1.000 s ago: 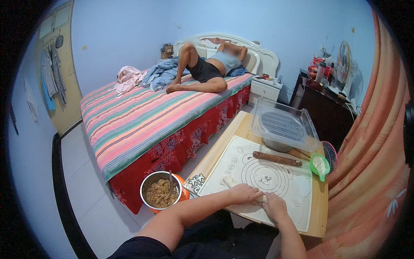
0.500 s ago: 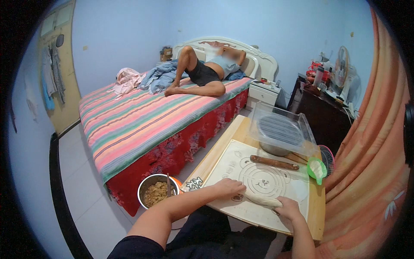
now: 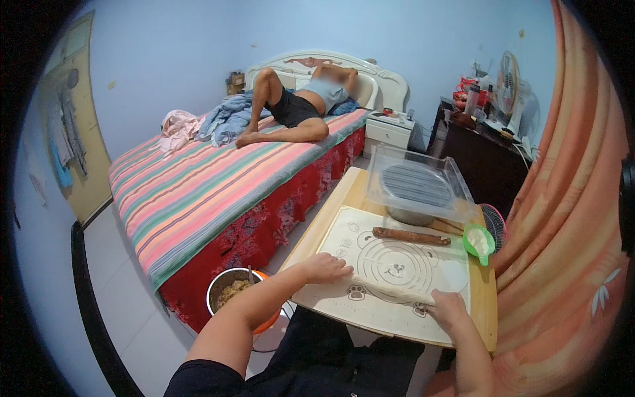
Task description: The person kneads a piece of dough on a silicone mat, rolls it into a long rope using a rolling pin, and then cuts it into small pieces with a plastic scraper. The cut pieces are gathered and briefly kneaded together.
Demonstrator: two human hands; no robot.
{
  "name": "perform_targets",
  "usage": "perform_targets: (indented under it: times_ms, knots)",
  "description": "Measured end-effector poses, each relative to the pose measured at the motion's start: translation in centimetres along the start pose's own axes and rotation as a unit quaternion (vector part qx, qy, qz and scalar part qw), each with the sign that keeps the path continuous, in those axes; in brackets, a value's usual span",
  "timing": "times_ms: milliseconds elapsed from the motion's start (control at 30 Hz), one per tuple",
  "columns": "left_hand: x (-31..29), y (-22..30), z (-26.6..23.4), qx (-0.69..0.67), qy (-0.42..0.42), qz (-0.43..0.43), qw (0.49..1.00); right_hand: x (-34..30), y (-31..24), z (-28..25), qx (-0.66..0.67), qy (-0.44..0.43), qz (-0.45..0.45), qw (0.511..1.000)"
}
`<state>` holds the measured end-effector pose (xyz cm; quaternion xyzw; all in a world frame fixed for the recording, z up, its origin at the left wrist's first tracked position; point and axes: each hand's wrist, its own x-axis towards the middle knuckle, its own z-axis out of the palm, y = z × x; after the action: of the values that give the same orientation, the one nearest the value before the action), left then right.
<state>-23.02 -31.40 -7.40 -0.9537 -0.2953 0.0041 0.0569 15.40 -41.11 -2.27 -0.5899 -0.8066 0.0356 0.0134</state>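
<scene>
A long pale rope of dough [image 3: 391,290] stretches between my hands, low over the near half of the white printed mat [image 3: 331,291]. My left hand [image 3: 325,268] is closed round its left end; my right hand [image 3: 448,307] grips the right end near the mat's front right. Whether the middle of the rope touches the mat I cannot tell. Beyond it, across the mat's far side, lies a brown wooden rolling pin [image 3: 411,236]. A green scoop [image 3: 477,242] with white powder in it rests at the table's right side.
At the back of the wooden table [image 3: 334,202], a clear plastic bin [image 3: 423,182] sits over a metal bowl [image 3: 405,216]. A pot of brownish filling [image 3: 231,291] stands low at left. Someone lies on the striped bed [image 3: 218,172]. An orange curtain [image 3: 562,218] hangs close at right.
My hands have moved farther apart, and the dough between them has become longer and thinner. The whole view has shifted slightly.
</scene>
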Motion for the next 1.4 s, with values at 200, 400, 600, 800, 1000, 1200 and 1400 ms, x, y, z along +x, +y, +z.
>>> perform_targets:
  times_ms: [200, 400, 600, 800, 1000, 1200, 1400]
  knots:
    - [-0.3, -0.1, -0.6, 0.0, -0.034, -0.036, 0.999, 0.6, 1.2, 2.5, -0.003, 0.011, 0.023, 1.0]
    - [1.6, 2.6, -0.9, -0.039, 0.094, -0.044, 0.994, 0.8, -0.2, 2.1, -0.02, 0.074, -0.043, 0.996]
    - [11.3, 8.9, 2.0, -0.148, 0.208, -0.112, 0.961, 6.1, -3.6, 6.6, 0.021, 0.12, 0.054, 0.991]
    - [6.5, 13.4, 1.5, -0.126, 0.112, -0.002, 0.986, -1.4, -5.1, 5.5, -0.022, 0.045, -0.07, 0.996]
    - [7.9, 12.0, 2.4, -0.158, 0.076, -0.048, 0.983, 1.6, -3.3, 5.1, 0.108, -0.005, 0.033, 0.994]
    - [9.5, 10.6, 2.5, -0.216, 0.171, -0.041, 0.96, 4.3, -2.6, 5.2, 0.117, 0.042, 0.021, 0.992]
    - [9.6, 11.9, 1.0, -0.257, 0.155, -0.036, 0.953, 2.1, -3.3, 4.7, 0.137, 0.066, -0.032, 0.988]
